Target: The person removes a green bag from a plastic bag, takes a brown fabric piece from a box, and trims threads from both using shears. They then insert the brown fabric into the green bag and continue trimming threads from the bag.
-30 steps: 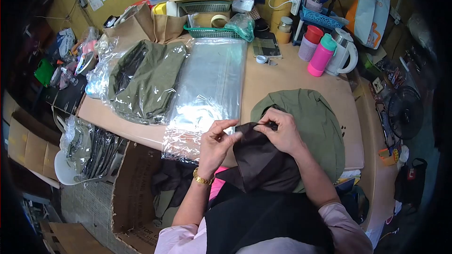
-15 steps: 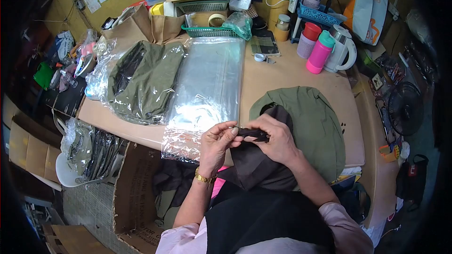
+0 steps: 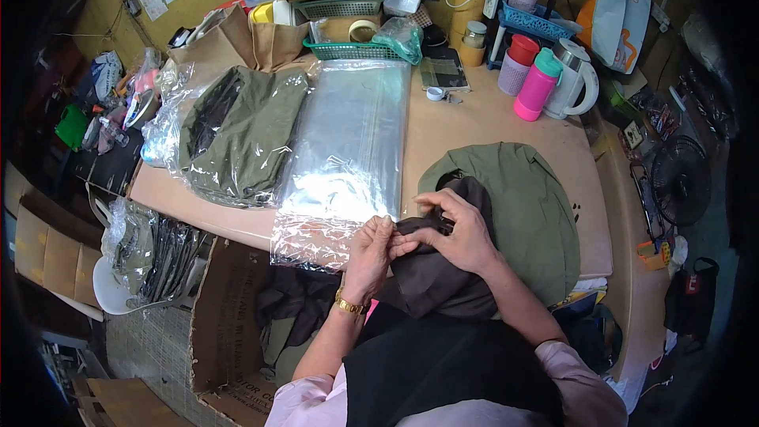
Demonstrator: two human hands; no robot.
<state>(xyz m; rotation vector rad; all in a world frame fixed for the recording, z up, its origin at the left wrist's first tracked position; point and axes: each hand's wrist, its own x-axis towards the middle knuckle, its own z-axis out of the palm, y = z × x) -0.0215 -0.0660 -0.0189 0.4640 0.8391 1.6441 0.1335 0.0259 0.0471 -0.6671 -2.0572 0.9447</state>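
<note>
A dark brown cloth (image 3: 431,278) hangs in folds from my hands in front of my black apron. My left hand (image 3: 371,255) pinches its gathered upper edge between thumb and fingers. On the same edge, my right hand (image 3: 466,236) curls round a dark fold, its index finger arched above the thumb. The small part between my fingertips is too dark to make out. Behind and right of my hands, an olive green fabric piece (image 3: 530,221) with a rounded outline lies on the table, partly under the brown cloth.
A stack of clear plastic bags (image 3: 348,142) lies left of centre, beside a bagged olive fabric item (image 3: 249,138). Green baskets (image 3: 356,51) stand at the back. A pink bottle (image 3: 538,87) and a kettle (image 3: 573,83) are at right. An open cardboard box (image 3: 225,324) sits below left.
My left hand has turned and lowered slightly, its fingers now closer together. The right index finger has lifted and opened away from the thumb. Both hands stay on the dark cloth.
</note>
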